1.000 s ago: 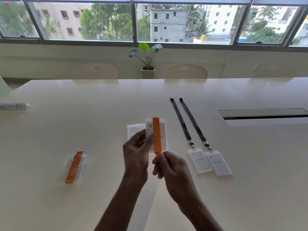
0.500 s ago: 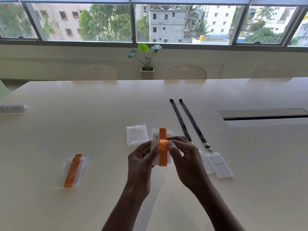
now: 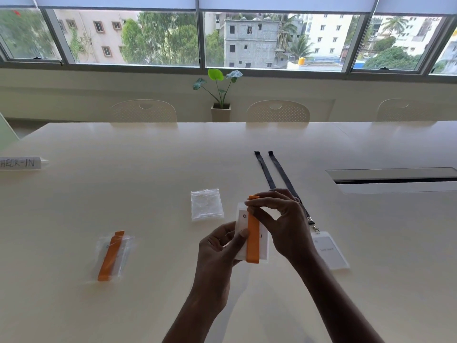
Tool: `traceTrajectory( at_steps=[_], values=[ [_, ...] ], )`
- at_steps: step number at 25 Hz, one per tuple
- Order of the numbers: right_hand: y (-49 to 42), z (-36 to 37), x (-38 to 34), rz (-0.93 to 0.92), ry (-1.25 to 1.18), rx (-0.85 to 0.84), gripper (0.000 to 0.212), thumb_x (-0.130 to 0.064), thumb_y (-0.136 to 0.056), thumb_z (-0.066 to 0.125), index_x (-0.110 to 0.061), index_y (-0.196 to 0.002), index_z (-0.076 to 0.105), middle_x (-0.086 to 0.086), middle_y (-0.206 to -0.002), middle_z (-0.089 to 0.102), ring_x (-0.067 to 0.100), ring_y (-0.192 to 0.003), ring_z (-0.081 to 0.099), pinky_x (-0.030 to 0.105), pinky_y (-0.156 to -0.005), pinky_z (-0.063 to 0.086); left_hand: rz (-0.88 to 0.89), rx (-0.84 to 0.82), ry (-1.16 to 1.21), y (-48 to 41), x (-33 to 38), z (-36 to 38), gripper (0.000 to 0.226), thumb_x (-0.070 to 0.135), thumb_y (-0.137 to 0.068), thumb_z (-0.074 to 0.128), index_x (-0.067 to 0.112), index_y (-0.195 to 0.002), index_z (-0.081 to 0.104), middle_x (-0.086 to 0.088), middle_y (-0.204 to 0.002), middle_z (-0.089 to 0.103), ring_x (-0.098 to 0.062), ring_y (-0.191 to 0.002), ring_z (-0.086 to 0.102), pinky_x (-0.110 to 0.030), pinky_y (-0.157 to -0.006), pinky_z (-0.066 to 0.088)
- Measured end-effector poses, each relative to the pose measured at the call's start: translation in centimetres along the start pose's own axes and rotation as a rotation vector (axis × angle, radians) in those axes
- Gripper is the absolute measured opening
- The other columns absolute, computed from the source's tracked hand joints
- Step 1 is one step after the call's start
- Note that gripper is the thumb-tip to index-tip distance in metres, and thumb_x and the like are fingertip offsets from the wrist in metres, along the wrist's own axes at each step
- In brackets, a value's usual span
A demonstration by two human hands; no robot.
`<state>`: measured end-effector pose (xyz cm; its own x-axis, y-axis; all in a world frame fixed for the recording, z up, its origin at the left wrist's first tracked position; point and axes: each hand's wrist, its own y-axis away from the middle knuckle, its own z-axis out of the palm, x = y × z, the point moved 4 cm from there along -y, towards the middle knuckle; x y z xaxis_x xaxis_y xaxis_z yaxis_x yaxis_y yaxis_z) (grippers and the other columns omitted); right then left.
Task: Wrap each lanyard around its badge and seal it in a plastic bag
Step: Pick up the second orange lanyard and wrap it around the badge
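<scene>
My left hand (image 3: pixel 218 246) grips a white badge (image 3: pixel 263 246) by its left edge, held upright above the table. An orange lanyard (image 3: pixel 253 240) runs lengthwise around the badge. My right hand (image 3: pixel 282 219) pinches the lanyard at the badge's top end. An empty clear plastic bag (image 3: pixel 206 204) lies flat just beyond the hands. To the left lies a sealed bag (image 3: pixel 112 256) holding another badge wrapped in orange lanyard. Two black lanyards (image 3: pixel 277 169) stretch across the table on the right, each with a white badge; one badge (image 3: pixel 330 250) shows, the other is hidden behind my right hand.
The large cream table (image 3: pixel 148 169) has a recessed cable slot (image 3: pixel 395 179) at the right. A "CHECK-IN" sign (image 3: pixel 19 163) lies at the far left edge. White chairs (image 3: pixel 278 111) and a potted plant (image 3: pixel 220 95) stand beyond the far edge under the windows.
My right hand has carried the orange lanyard up from the badge's lower end and over its top. The badge stayed in my left hand, lowered slightly.
</scene>
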<state>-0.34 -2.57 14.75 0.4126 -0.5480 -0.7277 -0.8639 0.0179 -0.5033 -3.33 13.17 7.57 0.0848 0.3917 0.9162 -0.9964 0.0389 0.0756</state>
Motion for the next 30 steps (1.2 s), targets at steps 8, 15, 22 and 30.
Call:
traceTrajectory(
  at_steps=[8, 15, 22, 30],
  values=[
    [0.9, 2.1, 3.6, 0.280, -0.264, -0.088, 0.021, -0.015, -0.097, 0.072, -0.031, -0.107, 0.082, -0.010, -0.101, 0.081, 0.012, -0.092, 0.077, 0.031, -0.082, 0.065, -0.046, 0.033, -0.111, -0.5, -1.4, -1.0, 0.041, 0.027, -0.078, 0.085, 0.013, -0.114, 0.074, -0.006, -0.104, 0.082, -0.025, -0.098, 0.079, -0.037, -0.083, 0.065],
    [4.1, 5.0, 7.0, 0.395, -0.032, -0.304, 0.024, -0.017, -0.098, 0.071, -0.019, -0.121, 0.067, 0.004, -0.100, 0.080, 0.012, -0.087, 0.078, 0.030, -0.079, 0.066, -0.115, 0.006, -0.560, 0.2, -5.4, -3.3, 0.033, 0.026, -0.080, 0.091, 0.022, -0.106, 0.071, 0.002, -0.090, 0.082, -0.011, -0.085, 0.079, -0.030, -0.079, 0.065],
    [5.1, 6.2, 8.1, 0.415, 0.103, -0.391, 0.014, -0.018, -0.093, 0.077, -0.014, -0.106, 0.075, -0.002, -0.096, 0.077, 0.001, -0.083, 0.073, 0.009, -0.067, 0.057, 0.002, -0.013, -0.887, 0.6, -5.7, -4.3, 0.027, 0.029, -0.080, 0.090, 0.023, -0.099, 0.072, 0.008, -0.086, 0.073, 0.002, -0.073, 0.065, -0.015, -0.063, 0.052],
    [5.8, 6.1, 8.9, 0.436, 0.231, -0.349, 0.024, -0.027, -0.089, 0.082, -0.021, -0.105, 0.065, -0.012, -0.088, 0.066, -0.004, -0.075, 0.063, 0.004, -0.057, 0.048, 0.090, 0.002, -1.028, 1.1, -6.7, -4.5, 0.059, 0.044, -0.082, 0.086, 0.035, -0.132, 0.057, 0.008, -0.113, 0.056, -0.005, -0.086, 0.060, -0.012, -0.069, 0.049]
  ],
)
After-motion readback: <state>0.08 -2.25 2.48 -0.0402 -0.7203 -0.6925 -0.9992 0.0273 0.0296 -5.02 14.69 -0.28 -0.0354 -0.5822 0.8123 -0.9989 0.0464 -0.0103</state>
